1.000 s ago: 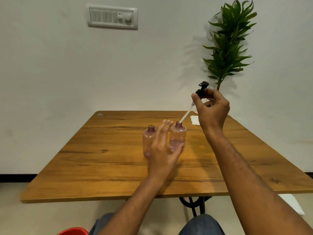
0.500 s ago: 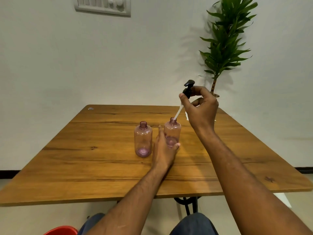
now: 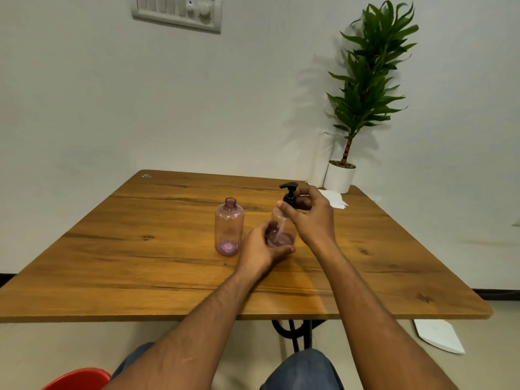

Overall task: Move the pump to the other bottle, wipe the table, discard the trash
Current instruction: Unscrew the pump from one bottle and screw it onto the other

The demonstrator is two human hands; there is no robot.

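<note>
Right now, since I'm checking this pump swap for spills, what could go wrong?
The right hand holds the black pump over the right-hand bottle, its tube inside; twisting may tip it unless the left hand holds firm. The open bottle stands close beside and could get knocked.

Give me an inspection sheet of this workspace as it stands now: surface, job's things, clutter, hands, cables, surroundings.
Surface: wooden table, with dark grain marks; no spill that I can make out.
Job's things: black pump sits at the neck of the right pink bottle, its tube down inside; whether it is screwed on cannot be told. The left pink bottle stands open and upright.
Clutter: white tissues at the far right of the table; white paper on the floor.
Hands: left hand steadies the right bottle's base; right hand holds the pump.
Cables: nothing seen.
Surroundings: potted plant at the table's far right corner, switch panel on the wall, red object near the knees.
</note>
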